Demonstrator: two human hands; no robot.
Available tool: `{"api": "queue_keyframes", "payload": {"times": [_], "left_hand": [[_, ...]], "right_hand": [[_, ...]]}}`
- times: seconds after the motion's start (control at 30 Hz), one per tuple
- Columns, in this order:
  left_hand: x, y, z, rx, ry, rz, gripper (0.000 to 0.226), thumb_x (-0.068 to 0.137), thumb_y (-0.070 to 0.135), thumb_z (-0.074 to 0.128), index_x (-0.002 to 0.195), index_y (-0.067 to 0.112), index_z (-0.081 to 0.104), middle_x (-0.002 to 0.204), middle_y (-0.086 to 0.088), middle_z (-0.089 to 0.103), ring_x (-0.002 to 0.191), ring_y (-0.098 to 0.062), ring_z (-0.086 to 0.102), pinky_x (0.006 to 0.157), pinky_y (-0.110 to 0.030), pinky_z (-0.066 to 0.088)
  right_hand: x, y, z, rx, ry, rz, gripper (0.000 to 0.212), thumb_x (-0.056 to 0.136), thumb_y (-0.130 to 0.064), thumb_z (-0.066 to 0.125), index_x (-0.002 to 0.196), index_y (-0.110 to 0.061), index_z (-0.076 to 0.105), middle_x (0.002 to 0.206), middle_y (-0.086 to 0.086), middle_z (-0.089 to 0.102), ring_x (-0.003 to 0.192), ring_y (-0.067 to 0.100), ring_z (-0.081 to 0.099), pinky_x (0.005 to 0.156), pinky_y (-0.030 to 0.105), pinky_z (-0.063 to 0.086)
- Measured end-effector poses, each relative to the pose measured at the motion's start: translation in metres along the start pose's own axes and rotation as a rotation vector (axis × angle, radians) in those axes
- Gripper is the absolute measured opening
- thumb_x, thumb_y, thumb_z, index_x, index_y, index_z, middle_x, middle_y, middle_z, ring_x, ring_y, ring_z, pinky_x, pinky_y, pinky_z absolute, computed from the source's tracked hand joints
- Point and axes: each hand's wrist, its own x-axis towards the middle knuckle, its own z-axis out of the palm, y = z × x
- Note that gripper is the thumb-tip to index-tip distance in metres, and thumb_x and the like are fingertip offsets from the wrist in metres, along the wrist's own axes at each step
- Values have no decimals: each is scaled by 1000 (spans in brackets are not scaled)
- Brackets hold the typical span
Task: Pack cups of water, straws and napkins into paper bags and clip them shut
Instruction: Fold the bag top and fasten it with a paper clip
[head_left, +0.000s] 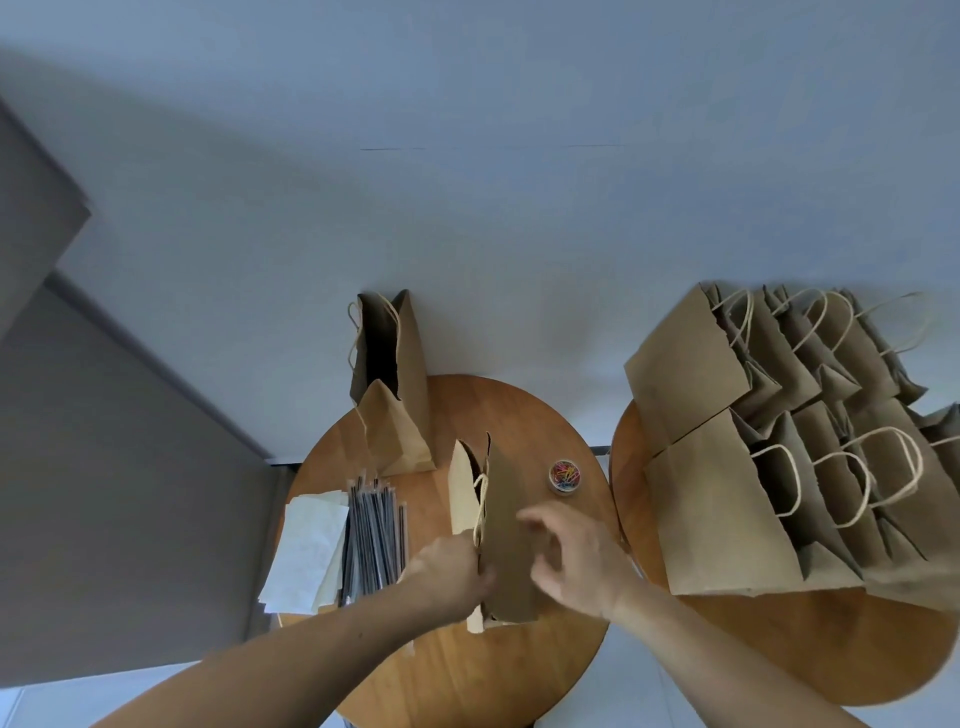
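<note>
Pinching the near top edge of the paper bag (504, 499), the left hand (451, 569) has its fingers curled tight round the paper by the twine handle, prob. to press the mouth together for clipping. The right hand (576, 561) is just beside the bag's flank, fingers half curled & thumb out, touching it or nearly so. It's blurred, so can't tell whether it holds a clip or nothing. The bag stands upright mid-way on the round table (519, 670), mouth narrowed but not flat; contents hidden, no cup visible. The tub of clips (564, 475) sits just beyond the right hand, in easy reach, which fits closing as the step in hand. Left of the bag lie the straws (374, 540) & beside them the napkins (306, 551), w/ an open bag (387, 353) standing at the far edge, likely next in line. On the second table (779, 639) to the right, rows of bags (727, 519) stand together.
</note>
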Motion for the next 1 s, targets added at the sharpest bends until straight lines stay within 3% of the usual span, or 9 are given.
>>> {"api": "queue_keyframes", "payload": {"times": [0.1, 0.23, 0.3, 0.37, 0.43, 0.5, 0.8, 0.93, 1.0], "left_hand": [[1, 3, -5, 104, -44, 72, 21, 94, 30, 46, 108, 17, 55, 91, -2, 65, 82, -23, 65, 60, -30, 52], [3, 1, -19, 295, -78, 195, 32, 91, 26, 52, 122, 20, 54, 112, -6, 67, 98, -26, 64, 79, -39, 54], [7, -3, -28, 385, -86, 244, 30, 92, 23, 52, 122, 21, 55, 109, -5, 68, 97, -27, 64, 80, -40, 54], [11, -6, -38, 418, -61, 255, 28, 93, 17, 45, 117, 23, 59, 102, -4, 68, 93, -25, 64, 78, -40, 55], [16, -8, -45, 372, 1, 236, 28, 91, 13, 41, 107, 23, 62, 92, -2, 67, 87, -24, 62, 73, -38, 53], [22, -7, -49, 327, 80, 227, 21, 90, 21, 47, 103, 23, 64, 89, 0, 67, 83, -23, 62, 71, -36, 54], [40, -7, -33, 267, 151, 258, 27, 96, 50, 48, 101, 30, 65, 74, 6, 60, 71, -17, 59, 63, -33, 48], [53, -9, -42, 193, 104, 258, 29, 98, 50, 49, 92, 28, 66, 74, 5, 63, 69, -15, 60, 65, -35, 51], [60, -5, -48, 153, 76, 262, 25, 98, 47, 51, 82, 31, 62, 73, 4, 64, 67, -14, 59, 63, -36, 49]], "right_hand": [[23, 5, -17, -321, 141, -125, 69, 82, -15, 68, 143, -23, 39, 144, -5, 46, 136, 15, 39, 111, 40, 41], [50, 1, -31, -564, -6, -300, 71, 82, -10, 69, 145, -24, 40, 158, 3, 30, 150, 27, 18, 119, 48, 21], [55, 1, -31, -636, -146, -337, 44, 87, -14, 64, 130, -22, 59, 146, 2, 48, 144, 25, 31, 120, 51, 17], [54, 2, -29, -654, -248, -303, 22, 97, -27, 51, 104, -18, 70, 105, -1, 67, 105, 21, 56, 112, 41, 26], [46, 4, -27, -588, -270, -212, 34, 101, -35, 45, 88, -13, 67, 78, -3, 59, 75, 18, 49, 79, 32, 38], [37, 11, -25, -537, -236, -150, 36, 101, -41, 44, 88, -14, 63, 78, -4, 55, 74, 17, 51, 66, 28, 34], [36, 21, -44, -91, -400, 53, 33, 82, -66, 55, 84, -35, 64, 77, -18, 63, 75, 3, 58, 62, 17, 39], [48, 49, -57, 517, -102, 293, 43, 86, -54, 58, 101, -17, 75, 92, 0, 74, 88, 16, 68, 83, 31, 53], [63, 70, -56, 334, 16, 400, 29, 95, -37, 56, 102, -15, 73, 94, 2, 73, 85, 16, 68, 83, 37, 54]]}}
